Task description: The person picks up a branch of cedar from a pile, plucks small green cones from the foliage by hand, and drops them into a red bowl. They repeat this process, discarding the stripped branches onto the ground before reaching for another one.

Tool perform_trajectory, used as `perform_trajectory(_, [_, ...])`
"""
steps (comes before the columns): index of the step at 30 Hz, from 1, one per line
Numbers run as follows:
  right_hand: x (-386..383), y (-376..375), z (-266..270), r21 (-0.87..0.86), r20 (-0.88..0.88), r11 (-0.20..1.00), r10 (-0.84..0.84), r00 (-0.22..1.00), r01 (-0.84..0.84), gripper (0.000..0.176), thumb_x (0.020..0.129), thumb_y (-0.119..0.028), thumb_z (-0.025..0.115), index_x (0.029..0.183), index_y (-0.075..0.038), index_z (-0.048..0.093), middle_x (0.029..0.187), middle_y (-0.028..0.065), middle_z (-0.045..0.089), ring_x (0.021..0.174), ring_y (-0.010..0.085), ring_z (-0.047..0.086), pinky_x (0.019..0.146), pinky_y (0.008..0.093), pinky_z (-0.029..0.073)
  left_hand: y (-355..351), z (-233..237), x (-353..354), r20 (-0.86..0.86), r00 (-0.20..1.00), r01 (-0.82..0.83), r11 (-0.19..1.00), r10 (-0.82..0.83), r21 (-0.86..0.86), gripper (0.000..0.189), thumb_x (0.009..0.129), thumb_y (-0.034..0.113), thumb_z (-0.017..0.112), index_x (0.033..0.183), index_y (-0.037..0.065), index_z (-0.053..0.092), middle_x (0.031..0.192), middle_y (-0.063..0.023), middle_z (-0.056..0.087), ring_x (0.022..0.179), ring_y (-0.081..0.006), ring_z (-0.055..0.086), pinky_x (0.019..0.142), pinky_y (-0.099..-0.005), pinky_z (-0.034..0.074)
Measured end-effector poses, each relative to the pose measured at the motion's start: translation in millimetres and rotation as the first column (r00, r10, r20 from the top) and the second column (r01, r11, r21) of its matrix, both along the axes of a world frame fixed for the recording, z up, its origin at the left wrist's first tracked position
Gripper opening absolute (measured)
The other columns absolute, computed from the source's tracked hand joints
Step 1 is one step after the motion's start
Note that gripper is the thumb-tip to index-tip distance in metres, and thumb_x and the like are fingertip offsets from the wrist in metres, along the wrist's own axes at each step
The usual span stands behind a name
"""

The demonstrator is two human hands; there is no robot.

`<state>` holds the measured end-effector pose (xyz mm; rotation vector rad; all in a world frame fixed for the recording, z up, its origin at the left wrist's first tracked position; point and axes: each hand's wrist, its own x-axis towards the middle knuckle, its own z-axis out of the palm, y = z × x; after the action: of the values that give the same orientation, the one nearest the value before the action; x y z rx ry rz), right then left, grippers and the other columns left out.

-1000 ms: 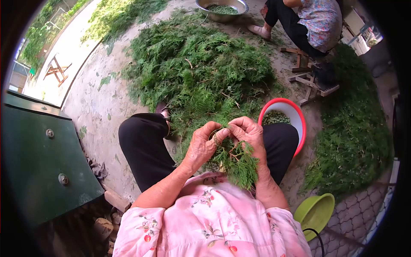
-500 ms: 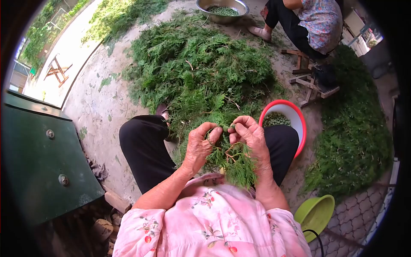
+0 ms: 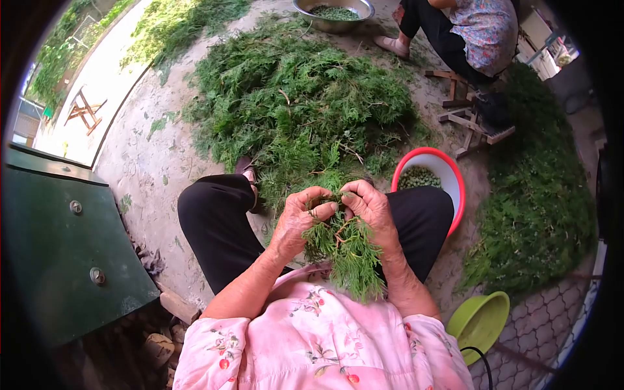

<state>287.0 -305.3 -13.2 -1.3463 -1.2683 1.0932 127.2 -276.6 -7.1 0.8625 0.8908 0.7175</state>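
Between my knees, a leafy green conifer sprig (image 3: 356,257) hangs from my left hand (image 3: 304,218), whose fingers and thumb are closed on it. My right hand (image 3: 370,211) pinches at the sprig's upper part, its fingertips almost meeting those of the left; whether a small seed cone sits between them is too small to tell. A large heap of cut green branches (image 3: 292,97) lies on the ground just beyond my hands. Beside my right knee stands a white basin with a red rim (image 3: 460,195), partly filled with small round green cones (image 3: 419,177).
At the top, a metal bowl (image 3: 333,25) holds more green pieces near a seated person (image 3: 481,32). Wooden stools (image 3: 471,127) and another greenery pile (image 3: 530,208) are at right. A green tub (image 3: 481,318) leans low right; a dark green metal box (image 3: 71,253) stands left.
Both hands have shifted slightly left and closer together at the fingertips. The sprig has moved left and a little lower with them.
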Motion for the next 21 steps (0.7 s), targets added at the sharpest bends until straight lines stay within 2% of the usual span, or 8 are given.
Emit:
perform_trajectory(2, [2,-2,-1,-0.228,-0.490,0.974,-0.129,0.862,0.016,0.018,0.090,-0.022,0.056,0.088,-0.004,0.057,0.066,-0.0029,0.049,0.050,0.0041,0.045,0.042,0.0178,0.033,1,5,1,-0.035,0.999,0.017,1.000,-0.017,0.016,0.015,0.080,0.007,0.064,0.091,0.000,0.059,0.074,-0.0004,0.060,0.064,-0.0060,0.055,0.058,-0.0207,0.045])
perform_trajectory(8, [62,0,26,-0.066,-0.576,0.938,-0.315,0.754,0.341,0.019,0.090,-0.019,0.055,0.095,-0.001,0.055,0.076,0.0029,0.054,0.056,0.0080,0.053,0.043,0.0204,0.040,13,8,-8,0.227,0.952,-0.158,0.965,0.205,-0.207,0.012,0.078,0.004,0.064,0.088,0.005,0.059,0.075,0.0016,0.060,0.059,-0.0072,0.056,0.052,-0.0223,0.048])
perform_trajectory(14, [165,-24,-4,-0.034,-0.137,0.759,-0.648,0.749,0.650,0.019,0.087,-0.005,0.052,0.104,0.001,0.057,0.091,0.0073,0.058,0.071,0.0115,0.057,0.059,0.0228,0.050,23,36,-20,0.069,0.828,-0.535,0.821,0.557,-0.200,0.020,0.078,0.014,0.068,0.096,0.010,0.059,0.087,0.0036,0.059,0.071,-0.0083,0.057,0.061,-0.0235,0.047])
perform_trajectory(15, [179,-30,-12,-0.047,-0.019,0.732,-0.681,0.732,0.680,0.021,0.086,-0.004,0.053,0.105,0.000,0.058,0.094,0.0074,0.058,0.075,0.0129,0.057,0.061,0.0240,0.050,23,24,-28,-0.014,0.860,-0.509,0.860,0.510,0.028,0.023,0.079,0.019,0.066,0.099,0.011,0.059,0.093,0.0032,0.058,0.076,-0.0103,0.057,0.068,-0.0263,0.047])
perform_trajectory(16, [191,-36,-17,-0.057,0.101,0.702,-0.704,0.703,0.710,0.023,0.084,-0.003,0.053,0.107,-0.001,0.060,0.098,0.0075,0.058,0.080,0.0142,0.058,0.063,0.0253,0.051,23,17,-33,0.150,0.839,-0.542,0.826,0.522,0.154,0.025,0.082,0.026,0.061,0.102,0.012,0.058,0.090,0.0025,0.058,0.074,-0.0124,0.056,0.063,-0.0276,0.046])
perform_trajectory(18, [212,-47,-27,-0.104,0.249,0.681,-0.688,0.682,0.725,0.026,0.083,-0.002,0.052,0.107,-0.003,0.061,0.103,0.0085,0.057,0.088,0.0178,0.057,0.071,0.0287,0.050,30,30,-40,0.174,0.892,-0.412,0.909,0.416,-0.060,0.027,0.086,0.031,0.054,0.105,0.011,0.057,0.092,0.0007,0.060,0.077,-0.0138,0.057,0.062,-0.0285,0.046])
perform_trajectory(20, [227,-56,-45,0.140,0.585,0.723,-0.611,0.533,0.676,0.026,0.084,-0.003,0.051,0.107,-0.003,0.061,0.108,0.0098,0.055,0.092,0.0193,0.056,0.080,0.0308,0.046,36,14,-45,0.283,0.867,-0.394,0.912,0.410,-0.112,0.030,0.087,0.033,0.051,0.106,0.011,0.057,0.096,-0.0017,0.061,0.081,-0.0158,0.058,0.059,-0.0302,0.046])
perform_trajectory(21, [231,-58,-48,0.118,0.572,0.705,-0.624,0.533,0.699,0.026,0.084,-0.004,0.051,0.108,-0.002,0.060,0.110,0.0105,0.054,0.098,0.0204,0.054,0.085,0.0309,0.043,34,-19,-57,0.684,0.667,-0.241,0.954,0.295,-0.177,0.032,0.088,0.034,0.050,0.109,0.010,0.057,0.104,-0.0047,0.061,0.085,-0.0179,0.059,0.058,-0.0312,0.047])
